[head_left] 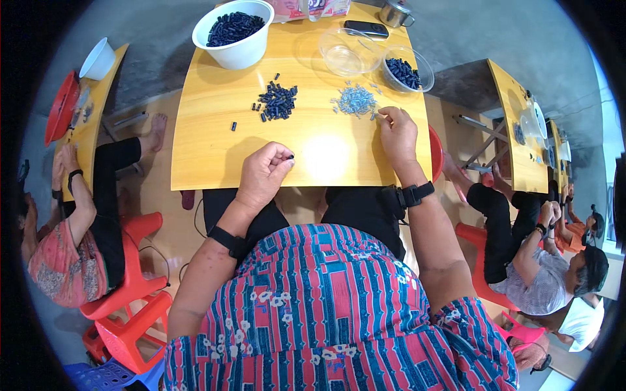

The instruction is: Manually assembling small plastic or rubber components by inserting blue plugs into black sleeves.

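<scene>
My left hand (263, 176) hovers over the near edge of the yellow table (215, 146), its fingertips pinched on a small black piece (290, 158). My right hand (396, 130) reaches to the edge of a heap of small silvery pieces (355, 101) and pinches one of them at its fingertips. A pile of small black pieces (277, 102) lies left of the silvery heap, with a few strays beside it.
At the table's far side stand a white bowl (235, 32) full of black pieces, an empty clear bowl (342, 53), a clear bowl (405, 70) with black pieces, a phone (366, 28) and a metal cup (395, 13). People sit at neighbouring yellow tables left and right, on red stools.
</scene>
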`<action>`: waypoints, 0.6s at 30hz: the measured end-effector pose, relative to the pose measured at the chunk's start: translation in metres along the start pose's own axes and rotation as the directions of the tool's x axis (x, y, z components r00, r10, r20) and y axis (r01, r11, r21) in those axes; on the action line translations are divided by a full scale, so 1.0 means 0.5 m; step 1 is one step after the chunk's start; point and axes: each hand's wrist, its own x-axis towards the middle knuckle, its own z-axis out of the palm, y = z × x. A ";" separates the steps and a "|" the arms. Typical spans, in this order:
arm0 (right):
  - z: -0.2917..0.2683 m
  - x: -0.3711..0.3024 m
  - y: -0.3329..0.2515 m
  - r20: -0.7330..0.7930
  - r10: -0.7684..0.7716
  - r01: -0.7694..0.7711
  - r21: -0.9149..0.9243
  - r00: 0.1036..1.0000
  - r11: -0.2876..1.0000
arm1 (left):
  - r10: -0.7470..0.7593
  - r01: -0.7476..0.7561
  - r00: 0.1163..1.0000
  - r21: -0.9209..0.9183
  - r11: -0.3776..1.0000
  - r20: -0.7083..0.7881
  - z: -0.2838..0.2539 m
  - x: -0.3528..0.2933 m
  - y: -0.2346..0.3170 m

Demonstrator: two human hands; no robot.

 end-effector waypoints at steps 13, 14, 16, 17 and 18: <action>0.005 0.006 -0.017 0.146 -0.194 0.235 -0.363 0.970 0.902 | -0.017 0.017 1.000 -0.004 1.000 -0.001 -0.006 -0.001 -0.002; 0.008 0.003 -0.014 0.146 -0.196 0.237 -0.364 0.970 0.901 | -0.012 0.012 1.000 0.001 1.000 0.000 -0.007 -0.001 -0.004; 0.015 -0.004 -0.004 0.139 -0.188 0.229 -0.395 0.972 0.890 | 0.000 0.000 1.000 -0.003 1.000 -0.002 -0.006 -0.001 -0.004; 0.021 -0.007 0.008 0.138 -0.192 0.232 -0.395 0.972 0.889 | 0.012 -0.012 1.000 -0.005 1.000 -0.001 -0.006 -0.001 -0.005; 0.025 -0.010 0.021 0.110 -0.194 0.222 -0.363 0.975 0.905 | 0.014 -0.014 1.000 -0.006 1.000 -0.004 -0.004 0.000 -0.008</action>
